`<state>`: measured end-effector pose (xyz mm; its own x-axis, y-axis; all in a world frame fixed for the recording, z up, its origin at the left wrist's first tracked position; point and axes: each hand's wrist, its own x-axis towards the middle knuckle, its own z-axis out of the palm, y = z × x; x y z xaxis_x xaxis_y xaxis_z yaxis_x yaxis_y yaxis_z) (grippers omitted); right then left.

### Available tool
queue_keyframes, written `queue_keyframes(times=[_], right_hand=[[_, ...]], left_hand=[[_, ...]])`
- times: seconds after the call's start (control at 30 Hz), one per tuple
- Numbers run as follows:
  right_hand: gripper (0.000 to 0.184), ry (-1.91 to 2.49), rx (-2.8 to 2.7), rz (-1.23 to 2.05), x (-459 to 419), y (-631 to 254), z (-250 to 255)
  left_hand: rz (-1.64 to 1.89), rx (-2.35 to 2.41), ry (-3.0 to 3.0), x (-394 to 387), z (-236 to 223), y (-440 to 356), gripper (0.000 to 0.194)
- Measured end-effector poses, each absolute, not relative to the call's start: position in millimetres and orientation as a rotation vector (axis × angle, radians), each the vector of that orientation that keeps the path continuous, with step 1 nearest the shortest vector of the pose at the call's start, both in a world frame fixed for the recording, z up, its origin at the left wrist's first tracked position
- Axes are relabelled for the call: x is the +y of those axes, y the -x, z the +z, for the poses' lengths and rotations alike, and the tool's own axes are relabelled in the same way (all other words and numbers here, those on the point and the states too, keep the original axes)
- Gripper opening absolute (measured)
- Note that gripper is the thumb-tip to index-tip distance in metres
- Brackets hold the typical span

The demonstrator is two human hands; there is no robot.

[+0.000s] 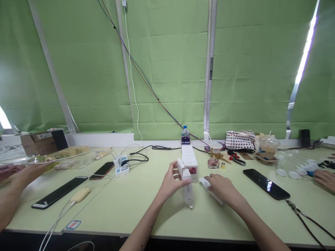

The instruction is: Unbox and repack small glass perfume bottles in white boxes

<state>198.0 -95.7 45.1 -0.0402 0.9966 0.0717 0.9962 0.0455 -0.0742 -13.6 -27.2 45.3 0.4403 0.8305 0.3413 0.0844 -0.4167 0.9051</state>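
Note:
My left hand (170, 183) is closed round a small white carton (187, 193), held with its flap end up in front of a row of white boxes (190, 161). The carton's flaps stand out at the top, near my thumb. To its right, my right hand (221, 186) rests with curled fingers over a white, narrow box-like piece (211, 192) on the table. The fingertips are partly hidden, so I cannot tell how firmly they grip it. Red fruit pictures show on the nearest box of the row.
A water bottle (185, 136) stands behind the row. Nearby are a jar of pink bits (213, 162), an iced drink (216, 150) and a black phone (266, 184). Pliers (297, 209) lie at right. A power strip (121, 168) sits left. Other people's hands (326, 179) are at both sides.

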Motion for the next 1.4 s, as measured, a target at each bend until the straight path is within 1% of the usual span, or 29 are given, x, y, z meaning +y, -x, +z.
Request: queue_keyframes(times=[0.07,0.17,0.27,0.37,0.47,0.67,0.9,1.03,1.1,1.2,1.27,1.33,1.4], right_hand=[[0.028,1.857,-2.084,0.127,-102.4,-193.2,56.7],[0.032,1.43,-1.866,0.426,-108.3,-186.6,67.7],[0.032,1.236,-1.755,0.535,-105.4,-183.9,65.6],[0.032,1.215,-1.707,0.559,-97.3,-185.3,57.1],[0.031,1.229,-1.684,0.583,-91.7,-187.3,51.9],[0.032,1.156,-1.712,0.732,-93.5,-186.7,53.9],[0.024,1.116,-1.711,0.89,-98.3,-186.4,56.5],[0.022,1.097,-1.659,0.949,-99.9,-184.0,55.8],[0.023,1.063,-1.606,1.008,-98.9,-182.0,54.1],[0.03,1.027,-1.484,1.115,-94.4,-181.5,49.9],[0.035,1.002,-1.38,1.129,-89.8,-184.5,46.2],[0.039,0.971,-1.274,1.097,-85.2,-189.4,42.6],[0.04,0.959,-1.197,1.076,-81.8,-194.0,39.8]], left_hand=[[1.105,0.839,-1.913,-32.8,48.2,12.2,0.084],[1.146,0.87,-2.098,-40.4,51.6,11.2,0.086],[1.104,0.877,-2.243,-43.6,50.5,11.3,0.092],[1.059,0.889,-2.331,-44.1,47.1,11.3,0.098],[1.036,0.901,-2.383,-45.5,45.9,10.3,0.099],[1.082,0.907,-2.437,-48.1,47.0,8.3,0.091],[1.133,0.994,-2.442,-44.0,45.3,9.2,0.08],[1.148,1.04,-2.384,-46.4,45.2,7.6,0.08],[1.142,1.023,-2.355,-50.0,46.3,5.8,0.08],[1.125,0.939,-2.237,-54.5,50.4,4.1,0.081],[1.101,0.83,-2.065,-54.8,53.7,5.3,0.075],[1.052,0.715,-1.852,-52.9,56.2,8.2,0.063],[0.977,0.614,-1.669,-50.3,56.9,11.4,0.057]])
